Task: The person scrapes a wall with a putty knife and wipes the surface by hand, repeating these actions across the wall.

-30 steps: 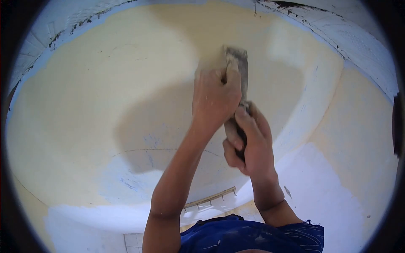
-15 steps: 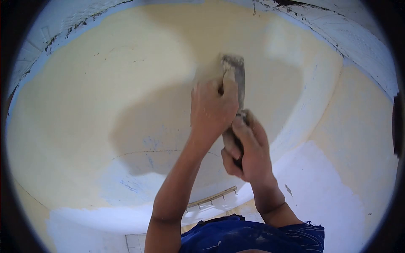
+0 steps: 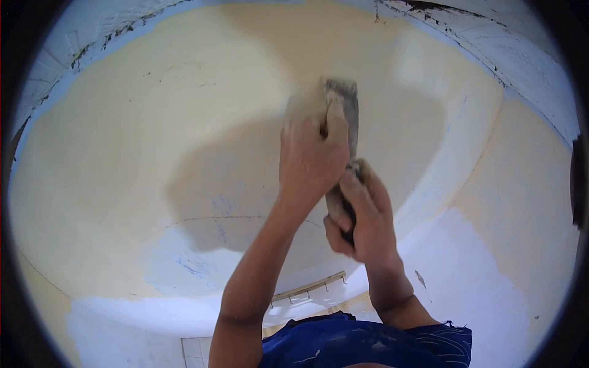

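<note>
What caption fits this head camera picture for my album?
Left hand and right hand press a grey, plaster-crusted flat scraper against a cream-yellow painted surface.

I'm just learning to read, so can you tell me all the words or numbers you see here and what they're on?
There are no words, numbers or signs to read anywhere here.
The scraper, held in the left hand and right hand, shows only a grey crust, no brand.
The blue shirt has white streaks, not letters.
The cream wall has only blue scuffs and dark specks.
</note>
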`<action>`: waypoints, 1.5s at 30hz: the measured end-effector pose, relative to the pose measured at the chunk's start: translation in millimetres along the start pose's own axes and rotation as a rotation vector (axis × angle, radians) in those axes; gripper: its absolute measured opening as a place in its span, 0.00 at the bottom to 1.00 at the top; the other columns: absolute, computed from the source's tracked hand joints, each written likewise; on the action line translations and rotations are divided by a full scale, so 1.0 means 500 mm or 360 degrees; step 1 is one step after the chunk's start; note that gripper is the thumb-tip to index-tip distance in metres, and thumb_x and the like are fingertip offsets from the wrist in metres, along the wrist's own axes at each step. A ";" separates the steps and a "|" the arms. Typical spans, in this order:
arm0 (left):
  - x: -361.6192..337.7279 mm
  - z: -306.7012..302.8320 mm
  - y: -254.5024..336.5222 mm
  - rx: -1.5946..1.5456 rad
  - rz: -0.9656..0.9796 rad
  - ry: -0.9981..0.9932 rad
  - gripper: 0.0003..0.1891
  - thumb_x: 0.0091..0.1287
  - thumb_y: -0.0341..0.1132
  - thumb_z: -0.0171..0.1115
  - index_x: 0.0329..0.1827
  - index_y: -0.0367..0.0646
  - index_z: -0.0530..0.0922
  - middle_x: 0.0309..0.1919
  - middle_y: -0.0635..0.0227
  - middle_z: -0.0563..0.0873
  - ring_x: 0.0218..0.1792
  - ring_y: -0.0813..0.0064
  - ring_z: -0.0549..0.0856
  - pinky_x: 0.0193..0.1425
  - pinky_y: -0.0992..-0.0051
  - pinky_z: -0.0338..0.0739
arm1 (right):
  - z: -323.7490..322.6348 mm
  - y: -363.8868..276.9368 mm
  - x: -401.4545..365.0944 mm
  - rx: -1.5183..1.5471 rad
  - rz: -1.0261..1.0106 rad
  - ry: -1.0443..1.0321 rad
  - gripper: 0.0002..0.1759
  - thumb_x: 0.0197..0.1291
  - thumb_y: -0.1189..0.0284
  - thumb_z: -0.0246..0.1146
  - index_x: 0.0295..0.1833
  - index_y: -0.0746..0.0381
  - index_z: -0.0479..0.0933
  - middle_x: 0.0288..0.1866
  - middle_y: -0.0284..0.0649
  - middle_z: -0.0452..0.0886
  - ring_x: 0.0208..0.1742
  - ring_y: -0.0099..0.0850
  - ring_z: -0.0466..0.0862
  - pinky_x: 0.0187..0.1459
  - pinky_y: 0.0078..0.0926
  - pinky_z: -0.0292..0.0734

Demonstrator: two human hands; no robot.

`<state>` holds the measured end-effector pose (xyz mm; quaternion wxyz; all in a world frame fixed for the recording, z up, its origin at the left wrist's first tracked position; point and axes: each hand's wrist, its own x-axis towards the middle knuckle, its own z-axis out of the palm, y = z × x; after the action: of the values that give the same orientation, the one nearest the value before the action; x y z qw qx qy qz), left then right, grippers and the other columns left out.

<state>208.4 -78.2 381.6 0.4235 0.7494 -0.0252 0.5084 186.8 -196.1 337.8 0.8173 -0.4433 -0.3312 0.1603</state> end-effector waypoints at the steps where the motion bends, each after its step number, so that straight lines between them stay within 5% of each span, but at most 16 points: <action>1: -0.022 -0.006 -0.006 -0.0003 -0.0102 -0.0058 0.27 0.80 0.39 0.55 0.20 0.30 0.73 0.13 0.48 0.72 0.16 0.51 0.67 0.30 0.53 0.68 | -0.004 0.018 -0.012 0.0013 0.0036 0.0011 0.10 0.86 0.65 0.46 0.52 0.57 0.69 0.21 0.31 0.62 0.08 0.19 0.55 0.07 0.19 0.53; 5: -0.044 -0.017 -0.022 -0.0090 -0.0301 -0.0186 0.27 0.80 0.39 0.56 0.20 0.30 0.72 0.13 0.48 0.71 0.16 0.50 0.66 0.29 0.53 0.67 | -0.005 0.037 -0.028 0.0019 0.0078 -0.0003 0.10 0.87 0.64 0.46 0.51 0.58 0.68 0.20 0.30 0.62 0.09 0.18 0.55 0.08 0.19 0.55; 10: 0.002 -0.015 0.001 -0.0084 -0.0148 -0.0151 0.27 0.79 0.39 0.57 0.20 0.30 0.71 0.13 0.50 0.70 0.15 0.55 0.66 0.27 0.54 0.66 | -0.007 0.003 0.003 0.0035 0.0057 -0.0152 0.09 0.88 0.66 0.44 0.51 0.59 0.61 0.23 0.32 0.65 0.11 0.19 0.60 0.10 0.21 0.58; 12: 0.002 -0.015 0.005 -0.0109 -0.0215 -0.0190 0.27 0.79 0.39 0.57 0.20 0.30 0.71 0.13 0.50 0.70 0.15 0.57 0.66 0.27 0.55 0.66 | 0.005 0.005 0.003 0.0057 -0.0019 -0.0040 0.11 0.87 0.65 0.45 0.49 0.58 0.67 0.20 0.30 0.63 0.08 0.18 0.55 0.08 0.19 0.55; 19: -0.065 -0.021 -0.046 0.0059 -0.0155 -0.0127 0.26 0.80 0.38 0.57 0.21 0.31 0.70 0.14 0.51 0.70 0.16 0.54 0.66 0.28 0.54 0.66 | -0.030 0.100 -0.017 0.0041 0.0046 -0.0101 0.08 0.88 0.66 0.44 0.51 0.58 0.61 0.23 0.31 0.64 0.12 0.18 0.59 0.11 0.20 0.57; 36: -0.021 -0.021 -0.008 0.0096 -0.0117 -0.0163 0.25 0.79 0.36 0.58 0.21 0.31 0.70 0.15 0.46 0.72 0.18 0.46 0.69 0.28 0.53 0.67 | 0.007 0.049 0.000 0.0186 0.0000 0.0032 0.09 0.86 0.66 0.46 0.53 0.57 0.69 0.19 0.30 0.62 0.06 0.19 0.53 0.07 0.18 0.53; 45: -0.050 -0.013 -0.033 0.0017 -0.0184 -0.0155 0.26 0.79 0.38 0.58 0.21 0.29 0.70 0.13 0.50 0.69 0.16 0.55 0.65 0.27 0.55 0.66 | -0.001 0.063 -0.024 0.0075 0.0054 0.0114 0.10 0.86 0.66 0.46 0.51 0.58 0.68 0.20 0.30 0.62 0.07 0.18 0.54 0.07 0.18 0.54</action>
<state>199.1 -73.3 352.9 0.4465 0.7756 0.0003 0.4461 179.5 -185.2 306.7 0.8361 -0.4349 -0.2903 0.1657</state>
